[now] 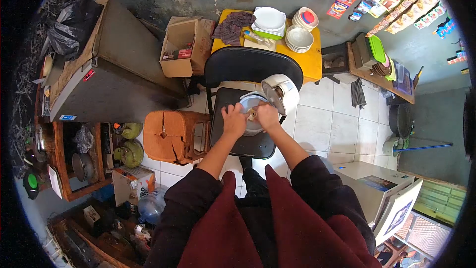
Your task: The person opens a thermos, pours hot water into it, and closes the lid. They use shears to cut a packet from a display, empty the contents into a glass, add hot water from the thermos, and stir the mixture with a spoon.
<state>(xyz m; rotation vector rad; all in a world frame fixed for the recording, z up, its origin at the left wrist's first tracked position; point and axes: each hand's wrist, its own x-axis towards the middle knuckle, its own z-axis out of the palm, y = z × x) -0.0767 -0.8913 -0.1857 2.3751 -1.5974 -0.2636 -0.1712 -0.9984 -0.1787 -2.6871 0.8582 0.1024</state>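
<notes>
On the seat of a black chair (pixel 225 101) rests a round, pale blue and white appliance part (pixel 254 100) with a small brass-coloured piece (pixel 252 114) at its middle. My left hand (pixel 234 120) is at its left side, fingers bent and thumb toward the middle. From the right, my right hand (pixel 268 117) closes on it near the brass-coloured piece; what its fingertips pinch is hidden. Just beyond my right hand is a rounded white appliance housing (pixel 289 94) with a grey disc-shaped inner side (pixel 272 97), tilted against the chair.
A yellow table (pixel 311 67) behind the chair bears stacked bowls (pixel 299 38), plates (pixel 269 19) and a dark cloth (pixel 235 27). An orange stool (pixel 161 141) and cardboard box (pixel 176 67) stand left. At right are a small fridge (pixel 369 183) and a wooden bench (pixel 369 72).
</notes>
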